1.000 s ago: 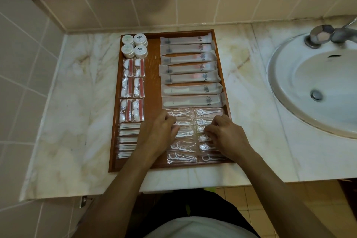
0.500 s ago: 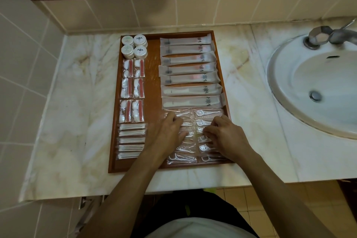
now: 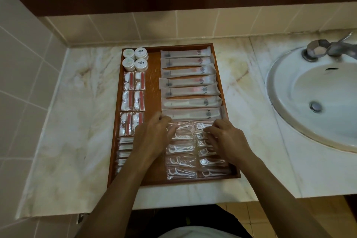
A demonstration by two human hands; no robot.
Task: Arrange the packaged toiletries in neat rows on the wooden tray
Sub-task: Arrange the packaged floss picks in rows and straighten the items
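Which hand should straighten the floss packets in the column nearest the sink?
Right. The right hand already rests on that column of floss packets; the left hand lies over the other column.

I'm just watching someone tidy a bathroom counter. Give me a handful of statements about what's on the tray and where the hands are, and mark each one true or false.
1. Four round white jars sit in the far left corner of the wooden tray. True.
2. Both hands are on the long frosted sachets. False: the left hand and right hand are on the clear floss pick packets in the near right part.
3. The sink lies to the right of the tray. True.
4. The long sachets are stacked upright. False: they lie flat in a column.
5. The tray rests inside the sink. False: it sits on the marble counter.
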